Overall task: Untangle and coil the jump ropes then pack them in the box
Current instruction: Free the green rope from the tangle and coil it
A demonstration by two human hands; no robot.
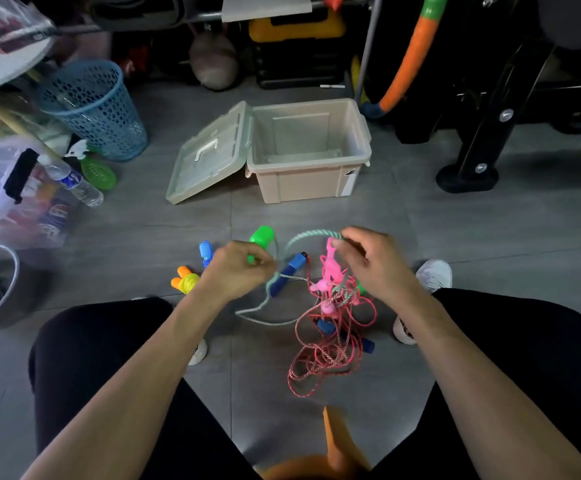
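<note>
Left hand [237, 268] pinches twisted pale-green rope [311, 234]; right hand [368, 258] grips its arc's other end beside pink handles [330, 268]. Red braided tangle [330, 348] hangs floorward between the knees. Open beige plastic box [308, 150] stands beyond, lid [209, 154] tilted left.

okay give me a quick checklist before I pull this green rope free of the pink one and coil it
1. Left hand grips the green rope near its green handle: ok.
2. Right hand holds the rope's arc: ok.
3. Green rope free of the pink rope: not ok, strands cross by the pink handles.
4. Blue handle clear of the loop: cannot tell.
5. Box open, lid aside: ok.
6. Yellow rope out of the way: ok.
</note>
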